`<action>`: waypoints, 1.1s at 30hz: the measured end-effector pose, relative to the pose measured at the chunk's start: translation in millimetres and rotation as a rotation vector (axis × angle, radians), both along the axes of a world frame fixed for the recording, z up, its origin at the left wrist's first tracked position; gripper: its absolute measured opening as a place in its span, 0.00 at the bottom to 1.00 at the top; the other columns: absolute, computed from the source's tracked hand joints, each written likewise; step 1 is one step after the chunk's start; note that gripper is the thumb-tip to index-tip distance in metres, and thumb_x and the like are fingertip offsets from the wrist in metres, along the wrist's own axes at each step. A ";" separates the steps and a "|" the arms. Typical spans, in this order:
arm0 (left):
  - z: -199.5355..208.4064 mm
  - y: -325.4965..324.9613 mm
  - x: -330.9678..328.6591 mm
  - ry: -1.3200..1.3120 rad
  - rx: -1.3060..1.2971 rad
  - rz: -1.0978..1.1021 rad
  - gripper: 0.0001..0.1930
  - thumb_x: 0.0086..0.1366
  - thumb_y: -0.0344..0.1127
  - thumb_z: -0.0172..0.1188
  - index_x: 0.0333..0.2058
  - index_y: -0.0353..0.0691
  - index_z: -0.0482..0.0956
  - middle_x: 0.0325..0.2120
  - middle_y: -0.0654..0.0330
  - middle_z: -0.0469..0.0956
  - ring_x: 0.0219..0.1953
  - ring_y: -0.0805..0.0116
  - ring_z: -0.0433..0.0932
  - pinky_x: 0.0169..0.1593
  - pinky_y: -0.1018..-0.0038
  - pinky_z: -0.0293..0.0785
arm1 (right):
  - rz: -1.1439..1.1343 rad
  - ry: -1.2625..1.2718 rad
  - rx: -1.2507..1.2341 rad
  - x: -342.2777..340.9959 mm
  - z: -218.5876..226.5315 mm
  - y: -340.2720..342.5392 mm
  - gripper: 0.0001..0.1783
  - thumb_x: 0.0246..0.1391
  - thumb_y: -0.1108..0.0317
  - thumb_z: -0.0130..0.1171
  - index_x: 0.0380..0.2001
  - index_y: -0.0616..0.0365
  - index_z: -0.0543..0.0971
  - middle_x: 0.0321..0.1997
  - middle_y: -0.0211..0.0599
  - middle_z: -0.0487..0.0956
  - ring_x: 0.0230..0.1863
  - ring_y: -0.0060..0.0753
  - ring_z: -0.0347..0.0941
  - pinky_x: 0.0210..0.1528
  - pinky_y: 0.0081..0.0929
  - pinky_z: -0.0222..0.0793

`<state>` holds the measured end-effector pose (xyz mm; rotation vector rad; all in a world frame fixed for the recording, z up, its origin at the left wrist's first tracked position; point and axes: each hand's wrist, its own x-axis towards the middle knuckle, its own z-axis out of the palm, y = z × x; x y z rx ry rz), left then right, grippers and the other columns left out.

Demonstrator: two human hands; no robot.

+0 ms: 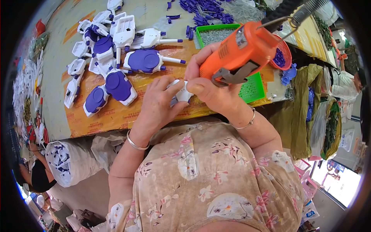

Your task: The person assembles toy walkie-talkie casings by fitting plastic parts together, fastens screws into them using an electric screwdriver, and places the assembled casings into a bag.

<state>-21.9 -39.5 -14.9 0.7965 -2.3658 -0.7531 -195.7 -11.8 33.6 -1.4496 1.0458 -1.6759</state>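
My right hand (221,96) is wrapped round an orange electric screwdriver (241,48), which hangs from a coiled spring and dark cable at the upper right. Under its lower end, my left hand (156,101) holds a white plastic part (181,94) against the table, fingers and thumb on either side of it. The tool's tip is hidden behind my right hand. To the left of my hands lie several white and purple plastic pieces with short handles, among them a purple-faced one (145,61) and an open white shell (124,30).
Beyond the screwdriver is a green tray (199,36) of small metal screws. A red basket (284,50) holds purple parts, and a second green basket (255,91) sits behind my right wrist. Loose purple parts (206,11) are heaped at the back. A white sack (79,162) of pieces stands lower left.
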 end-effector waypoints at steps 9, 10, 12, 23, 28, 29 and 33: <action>1.7 0.4 -0.6 -0.054 -0.052 -0.013 0.25 0.43 0.32 0.70 0.44 0.40 0.76 0.38 0.54 0.71 0.42 0.51 0.71 0.46 0.59 0.68 | 0.096 0.147 0.017 -1.7 -14.5 -7.0 0.25 0.36 0.66 0.76 0.38 0.60 0.74 0.29 0.26 0.76 0.28 0.15 0.69 0.32 0.17 0.68; -0.4 -0.1 0.4 -0.063 -0.062 -0.021 0.25 0.43 0.31 0.70 0.44 0.39 0.76 0.38 0.54 0.71 0.42 0.51 0.71 0.46 0.59 0.68 | 0.094 0.147 0.017 0.1 -14.4 -7.0 0.25 0.36 0.66 0.76 0.38 0.60 0.74 0.29 0.26 0.76 0.28 0.15 0.69 0.32 0.17 0.68; -2.5 -1.0 0.3 -0.071 -0.075 -0.031 0.26 0.43 0.31 0.69 0.44 0.39 0.75 0.38 0.53 0.71 0.42 0.50 0.71 0.45 0.59 0.68 | 0.089 0.024 0.070 7.5 -14.2 -8.0 0.25 0.36 0.66 0.76 0.38 0.60 0.75 0.33 0.29 0.77 0.31 0.18 0.71 0.36 0.18 0.69; -3.2 13.3 0.0 -0.111 -0.073 0.050 0.32 0.43 0.33 0.70 0.49 0.37 0.71 0.40 0.50 0.70 0.43 0.49 0.70 0.46 0.60 0.68 | -0.097 -0.136 -0.001 8.6 -14.6 5.7 0.17 0.41 0.74 0.70 0.33 0.61 0.72 0.28 0.25 0.74 0.27 0.15 0.69 0.30 0.16 0.67; -2.0 13.9 -9.7 -0.120 -0.055 0.148 0.32 0.44 0.37 0.72 0.48 0.34 0.70 0.38 0.47 0.69 0.40 0.49 0.71 0.42 0.62 0.69 | -0.015 -0.148 -0.013 -8.6 18.1 20.7 0.28 0.41 0.52 0.73 0.33 0.59 0.69 0.25 0.33 0.73 0.25 0.26 0.70 0.31 0.27 0.70; -3.9 8.4 -15.3 -0.047 -0.082 0.182 0.31 0.44 0.36 0.72 0.47 0.34 0.70 0.38 0.47 0.69 0.39 0.49 0.71 0.42 0.62 0.69 | -0.083 -0.176 -0.050 -8.3 19.7 20.6 0.29 0.41 0.51 0.73 0.33 0.59 0.68 0.24 0.33 0.73 0.25 0.25 0.69 0.31 0.27 0.70; -1.1 -21.2 -26.8 0.055 -0.223 0.236 0.22 0.50 0.30 0.65 0.44 0.33 0.72 0.41 0.47 0.71 0.43 0.48 0.70 0.45 0.62 0.69 | 0.003 -0.242 -0.055 -23.1 -5.2 22.2 0.25 0.41 0.75 0.71 0.42 0.62 0.69 0.36 0.28 0.75 0.35 0.19 0.70 0.37 0.18 0.67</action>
